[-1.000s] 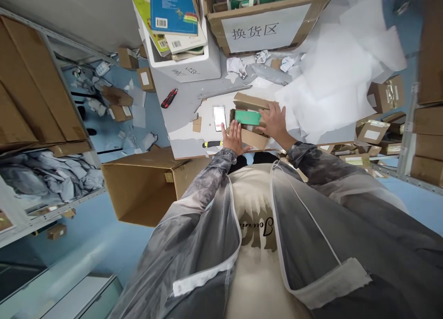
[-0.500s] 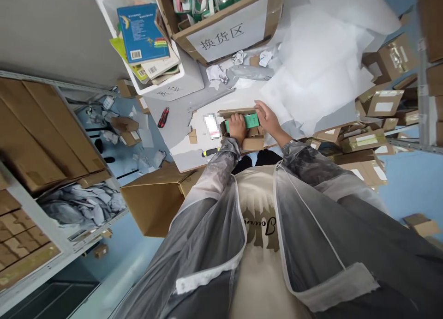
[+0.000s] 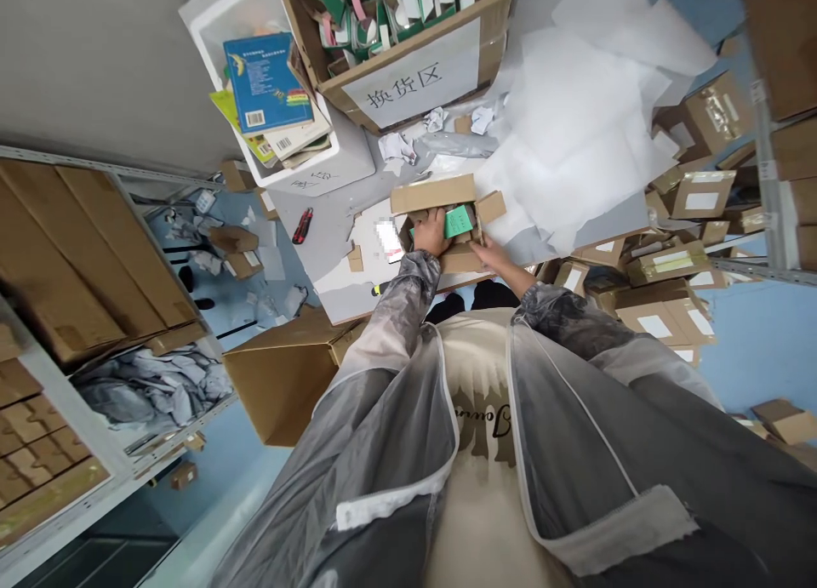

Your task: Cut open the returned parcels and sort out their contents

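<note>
A small open cardboard box [image 3: 465, 259] lies at the front edge of the table, its flaps raised and spread out. Inside it is a green box [image 3: 458, 222] with dark print on its face. My left hand [image 3: 431, 232] reaches into the cardboard box, its fingers curled over the left part of the green box and hiding it. At the right front corner, my right hand [image 3: 490, 253] grips the cardboard box's side, thumb and fingers close together.
Left of the box lie a phone-like white item [image 3: 389, 241], blurred out, and a red-black utility knife [image 3: 303, 225]. Behind stand a foam bin [image 3: 345, 154] of books and a large labelled carton [image 3: 408, 86]. White foam sheeting [image 3: 574, 145] covers the right side.
My right hand has come down from the back right of the cardboard box to its front right corner. The back and right flaps now stand out more. My left hand stays on the green box.
</note>
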Available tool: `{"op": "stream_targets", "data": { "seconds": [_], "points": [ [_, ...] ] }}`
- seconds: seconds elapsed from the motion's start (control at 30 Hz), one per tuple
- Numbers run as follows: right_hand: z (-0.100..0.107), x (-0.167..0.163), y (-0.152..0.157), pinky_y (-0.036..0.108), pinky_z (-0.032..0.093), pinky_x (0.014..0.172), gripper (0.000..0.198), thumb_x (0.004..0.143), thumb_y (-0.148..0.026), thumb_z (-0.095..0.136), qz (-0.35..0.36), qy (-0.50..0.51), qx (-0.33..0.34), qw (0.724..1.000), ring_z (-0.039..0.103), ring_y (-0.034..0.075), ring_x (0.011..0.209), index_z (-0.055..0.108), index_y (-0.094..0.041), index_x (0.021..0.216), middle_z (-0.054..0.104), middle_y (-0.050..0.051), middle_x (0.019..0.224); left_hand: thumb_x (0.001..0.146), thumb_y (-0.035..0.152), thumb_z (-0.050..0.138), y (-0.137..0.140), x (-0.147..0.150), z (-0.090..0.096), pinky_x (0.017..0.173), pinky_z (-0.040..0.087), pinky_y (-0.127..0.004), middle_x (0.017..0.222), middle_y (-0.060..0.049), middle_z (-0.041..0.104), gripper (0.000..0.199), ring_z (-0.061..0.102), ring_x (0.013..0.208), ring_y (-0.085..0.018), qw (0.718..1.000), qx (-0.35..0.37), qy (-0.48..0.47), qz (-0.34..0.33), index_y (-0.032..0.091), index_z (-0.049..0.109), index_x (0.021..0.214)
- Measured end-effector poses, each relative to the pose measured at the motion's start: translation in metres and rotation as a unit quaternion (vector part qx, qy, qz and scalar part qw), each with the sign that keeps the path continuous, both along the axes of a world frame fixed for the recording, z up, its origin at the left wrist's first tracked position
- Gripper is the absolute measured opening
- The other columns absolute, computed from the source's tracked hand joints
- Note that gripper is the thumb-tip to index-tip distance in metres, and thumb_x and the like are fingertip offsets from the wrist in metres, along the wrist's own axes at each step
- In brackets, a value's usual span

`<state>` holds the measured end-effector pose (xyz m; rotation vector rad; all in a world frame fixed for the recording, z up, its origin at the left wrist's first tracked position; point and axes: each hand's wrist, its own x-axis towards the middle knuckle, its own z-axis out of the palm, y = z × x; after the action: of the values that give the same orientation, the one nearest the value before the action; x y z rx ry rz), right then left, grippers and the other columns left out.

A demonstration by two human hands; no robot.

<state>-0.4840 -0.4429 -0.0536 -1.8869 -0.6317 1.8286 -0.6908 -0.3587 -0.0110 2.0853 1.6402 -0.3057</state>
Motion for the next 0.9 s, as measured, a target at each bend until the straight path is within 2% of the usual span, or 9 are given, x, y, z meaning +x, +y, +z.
{"op": "stream_targets", "data": {
  "seconds": [0.1, 0.2, 0.37, 0.43, 0.53, 0.63, 0.77, 0.83, 0.9],
  "points": [
    [0.006, -0.009, 0.024, 0.054, 0.086, 0.094, 0.039, 0.106, -0.054, 0.085, -0.052, -0.052, -0.016, 0.997, 0.083, 0.036, 0.130, 0.080, -0.030, 0.135, 0.086, 0.013, 0.142, 0.098, 0.035, 0.088, 0.017, -0.016, 0.007, 0.136, 0.052, -0.064, 0.174, -0.030, 0.067, 0.079, 0.067, 0.158, -0.053, 0.998, 0.020, -0.064, 0.009, 0.013, 0.065, 0.170],
    [0.010, -0.011, 0.068, 0.051, 0.086, 0.092, 0.022, 0.109, -0.038, 0.080, -0.080, -0.033, -0.003, 0.996, 0.086, 0.031, 0.118, 0.079, -0.025, 0.126, 0.085, 0.012, 0.131, 0.096, 0.039, 0.093, 0.041, -0.035, 0.005, 0.141, 0.051, -0.063, 0.171, -0.027, 0.071, 0.083, 0.066, 0.161, -0.050, 0.986, 0.044, -0.159, 0.003, 0.014, 0.063, 0.171],
    [0.020, -0.013, 0.143, 0.054, 0.086, 0.081, 0.030, 0.099, -0.020, 0.090, -0.081, 0.080, -0.028, 0.993, 0.089, 0.028, 0.082, 0.076, -0.018, 0.126, 0.080, 0.007, 0.093, 0.095, 0.047, 0.102, 0.075, -0.063, -0.006, 0.150, 0.044, -0.061, 0.176, -0.026, 0.067, 0.089, 0.060, 0.170, -0.045, 0.959, 0.112, -0.254, 0.051, 0.014, 0.064, 0.168],
    [0.024, -0.019, 0.158, 0.050, 0.086, 0.076, 0.033, 0.099, -0.021, 0.088, -0.083, 0.101, -0.041, 0.991, 0.088, 0.028, 0.077, 0.076, -0.016, 0.129, 0.079, 0.007, 0.089, 0.091, 0.053, 0.105, 0.081, -0.069, -0.007, 0.149, 0.045, -0.064, 0.174, -0.026, 0.067, 0.089, 0.061, 0.169, -0.046, 0.952, 0.134, -0.267, 0.068, 0.018, 0.069, 0.164],
    [0.033, -0.032, 0.165, 0.046, 0.084, 0.074, 0.035, 0.104, -0.031, 0.086, -0.107, 0.126, -0.056, 0.985, 0.086, 0.027, 0.080, 0.075, -0.017, 0.134, 0.080, 0.007, 0.092, 0.096, 0.068, 0.098, 0.084, -0.072, -0.001, 0.144, 0.050, -0.067, 0.163, -0.025, 0.073, 0.084, 0.066, 0.161, -0.047, 0.942, 0.158, -0.290, 0.054, 0.022, 0.073, 0.161],
    [0.041, -0.040, 0.164, 0.045, 0.084, 0.083, 0.037, 0.110, -0.045, 0.083, -0.139, 0.151, -0.062, 0.977, 0.086, 0.027, 0.088, 0.073, -0.021, 0.138, 0.080, 0.009, 0.102, 0.102, 0.082, 0.086, 0.079, -0.075, 0.021, 0.141, 0.052, -0.067, 0.159, -0.025, 0.075, 0.084, 0.068, 0.157, -0.048, 0.932, 0.203, -0.297, 0.039, 0.022, 0.074, 0.161],
    [0.050, -0.033, 0.162, 0.052, 0.082, 0.100, 0.052, 0.116, -0.068, 0.065, -0.137, 0.171, -0.025, 0.975, 0.089, 0.031, 0.109, 0.072, -0.028, 0.147, 0.081, 0.015, 0.128, 0.105, 0.085, 0.081, 0.057, -0.079, 0.074, 0.143, 0.048, -0.073, 0.167, -0.027, 0.070, 0.086, 0.061, 0.167, -0.052, 0.931, 0.233, -0.272, 0.064, 0.024, 0.072, 0.165],
    [0.055, -0.024, 0.152, 0.058, 0.080, 0.106, 0.063, 0.115, -0.078, 0.055, -0.099, 0.123, 0.023, 0.987, 0.087, 0.035, 0.124, 0.071, -0.032, 0.155, 0.080, 0.016, 0.143, 0.105, 0.079, 0.084, 0.038, -0.080, 0.103, 0.145, 0.044, -0.079, 0.173, -0.026, 0.067, 0.082, 0.053, 0.175, -0.054, 0.935, 0.217, -0.266, 0.085, 0.027, 0.071, 0.167],
    [0.060, -0.018, 0.131, 0.059, 0.077, 0.113, 0.072, 0.114, -0.084, 0.047, -0.064, 0.029, 0.097, 0.993, 0.082, 0.038, 0.139, 0.070, -0.032, 0.158, 0.079, 0.017, 0.152, 0.102, 0.074, 0.090, 0.012, -0.078, 0.126, 0.146, 0.040, -0.084, 0.174, -0.023, 0.068, 0.075, 0.049, 0.179, -0.053, 0.937, 0.189, -0.278, 0.098, 0.033, 0.073, 0.163]
  ]
}}
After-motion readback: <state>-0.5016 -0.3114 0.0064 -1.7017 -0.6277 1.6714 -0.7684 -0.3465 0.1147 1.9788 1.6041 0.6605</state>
